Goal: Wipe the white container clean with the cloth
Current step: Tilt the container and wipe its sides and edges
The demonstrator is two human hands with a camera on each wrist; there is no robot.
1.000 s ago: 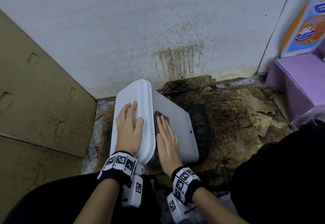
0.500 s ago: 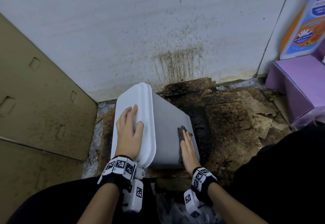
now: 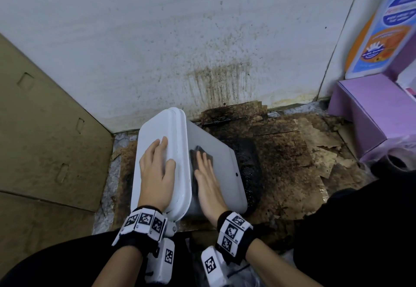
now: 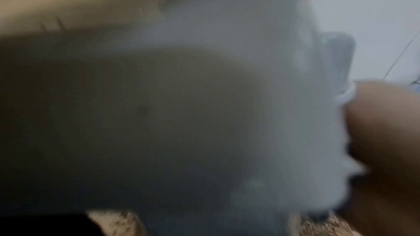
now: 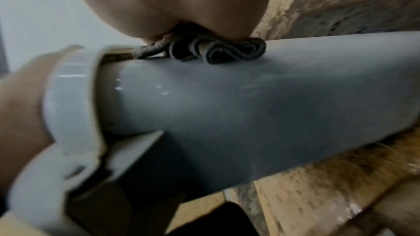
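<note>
A: Where's the box at?

B: The white plastic lidded container [image 3: 225, 169] sits on its side on the stained brown cardboard floor [image 3: 304, 163], lid facing 9 o'clock, right below the splattered white wall [image 3: 180, 39].

A: And the hands?

B: Left hand [image 3: 157, 174] lies flat, fingers straight, on the white lid [image 3: 157, 133]. Right hand [image 3: 208, 181] presses a folded dark grey cloth [image 3: 199, 155] onto the upturned side with straight fingers (left wrist view is just blur). Purple cardboard box [image 3: 364, 111] off at 2 o'clock.
</note>
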